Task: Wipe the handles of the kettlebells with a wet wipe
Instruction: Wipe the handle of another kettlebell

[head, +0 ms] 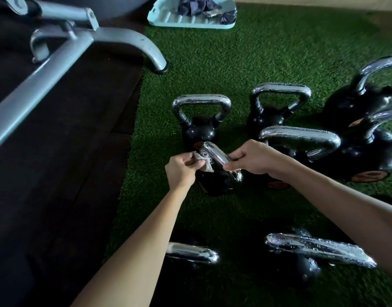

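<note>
Several black kettlebells with chrome handles stand on green turf. The one in the middle point(215, 182) has its chrome handle point(217, 155) between my hands. My left hand point(181, 170) pinches a white wet wipe point(202, 161) wrapped around the handle's left end. My right hand point(250, 159) grips the right part of the same handle. Other kettlebells stand behind it point(200, 129), to the back right point(266, 117) and right point(368, 156), and two sit near me point(190, 254) point(301, 262). Droplets cover most of the other handles.
A grey metal machine frame point(79, 45) stands on the dark rubber floor point(46, 173) at left, one foot reaching the turf edge. A light blue tray point(168, 19) with dark cloths lies on the turf at the back.
</note>
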`<state>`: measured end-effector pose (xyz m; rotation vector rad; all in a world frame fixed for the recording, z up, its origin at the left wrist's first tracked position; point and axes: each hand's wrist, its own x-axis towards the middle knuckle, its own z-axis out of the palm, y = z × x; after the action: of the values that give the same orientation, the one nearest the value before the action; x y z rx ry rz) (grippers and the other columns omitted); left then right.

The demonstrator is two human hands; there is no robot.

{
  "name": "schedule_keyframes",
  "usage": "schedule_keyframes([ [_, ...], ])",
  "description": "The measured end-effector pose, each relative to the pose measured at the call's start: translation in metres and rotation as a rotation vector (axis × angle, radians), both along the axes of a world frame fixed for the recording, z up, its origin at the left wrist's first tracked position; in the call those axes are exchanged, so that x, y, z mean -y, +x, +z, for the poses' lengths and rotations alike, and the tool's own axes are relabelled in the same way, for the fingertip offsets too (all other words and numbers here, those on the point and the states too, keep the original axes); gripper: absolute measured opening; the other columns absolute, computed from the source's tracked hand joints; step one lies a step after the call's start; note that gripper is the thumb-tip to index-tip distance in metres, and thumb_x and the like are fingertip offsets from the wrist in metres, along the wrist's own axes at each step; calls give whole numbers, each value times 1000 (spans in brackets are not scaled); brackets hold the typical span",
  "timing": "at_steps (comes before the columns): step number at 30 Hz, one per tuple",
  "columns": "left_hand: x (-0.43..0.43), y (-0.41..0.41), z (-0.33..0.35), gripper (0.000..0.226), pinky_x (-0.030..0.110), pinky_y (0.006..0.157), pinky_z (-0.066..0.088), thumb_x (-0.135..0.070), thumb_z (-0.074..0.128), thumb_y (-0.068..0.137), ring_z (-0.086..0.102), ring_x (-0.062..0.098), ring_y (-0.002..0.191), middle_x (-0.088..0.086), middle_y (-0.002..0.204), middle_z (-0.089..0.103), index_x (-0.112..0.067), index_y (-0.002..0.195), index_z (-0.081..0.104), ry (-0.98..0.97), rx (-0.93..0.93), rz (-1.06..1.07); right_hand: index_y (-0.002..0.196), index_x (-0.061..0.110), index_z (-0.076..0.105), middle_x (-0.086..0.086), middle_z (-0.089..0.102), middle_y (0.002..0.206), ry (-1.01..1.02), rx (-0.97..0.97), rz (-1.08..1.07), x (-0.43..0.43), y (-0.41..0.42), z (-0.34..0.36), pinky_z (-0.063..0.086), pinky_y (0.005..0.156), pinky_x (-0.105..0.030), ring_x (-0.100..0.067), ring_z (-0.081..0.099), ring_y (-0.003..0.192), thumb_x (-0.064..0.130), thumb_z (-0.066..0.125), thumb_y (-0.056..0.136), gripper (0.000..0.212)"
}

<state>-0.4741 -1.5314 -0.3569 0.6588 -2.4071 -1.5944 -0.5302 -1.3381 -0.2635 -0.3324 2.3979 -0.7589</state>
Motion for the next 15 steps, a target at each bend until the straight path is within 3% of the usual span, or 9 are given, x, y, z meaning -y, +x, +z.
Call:
schedule_keyframes([
  [1, -1, 0, 3, 12, 33, 83, 59, -21, 88, 77, 71, -4, 77, -21, 75, 74, -24, 86, 81, -30, -26, 0, 98, 34, 81, -11, 75, 108, -5, 0, -17, 0, 1, 1, 52, 97, -51, -34, 65, 112, 46, 83, 78, 24],
  [3, -1, 0, 10, 18, 24, 84, 58, -17, 86, 79, 69, -11, 79, -22, 81, 74, -20, 96, 81, -55, -95, -30, 97, 34, 82, -9, 76, 106, -28, -12, -51, -1, 2, 2, 55, 85, -43, -32, 66, 110, 47, 85, 75, 25],
  [6, 2, -1, 16, 34, 11, 88, 53, -11, 86, 79, 70, -9, 90, -13, 98, 77, -15, 113, 78, -90, -201, -73, 95, 35, 82, -1, 79, 98, -20, -47, -75, -3, 3, 2, 46, 72, -29, -25, 70, 101, 50, 86, 72, 28],
  [10, 3, 0, 13, 24, 27, 89, 59, -17, 86, 80, 74, 1, 89, -15, 88, 77, -19, 103, 81, -65, -127, -62, 93, 33, 83, 16, 76, 90, -14, -51, -114, -3, 8, 6, 52, 74, -27, -11, 70, 95, 52, 88, 69, 31],
  [13, 0, 2, 23, 28, 21, 86, 58, -16, 86, 79, 74, -1, 90, -20, 88, 75, -19, 107, 80, -90, -172, -82, 89, 34, 82, 17, 74, 83, -1, -83, -138, -3, 9, 7, 56, 73, -32, -10, 69, 88, 53, 89, 66, 30],
  [15, -3, 6, 33, 37, 15, 88, 55, -12, 86, 79, 70, -8, 92, -22, 95, 73, -13, 115, 78, -100, -255, -100, 87, 34, 82, 19, 69, 73, -4, -81, -154, -5, 9, 6, 46, 55, -24, -2, 61, 71, 54, 89, 65, 31],
])
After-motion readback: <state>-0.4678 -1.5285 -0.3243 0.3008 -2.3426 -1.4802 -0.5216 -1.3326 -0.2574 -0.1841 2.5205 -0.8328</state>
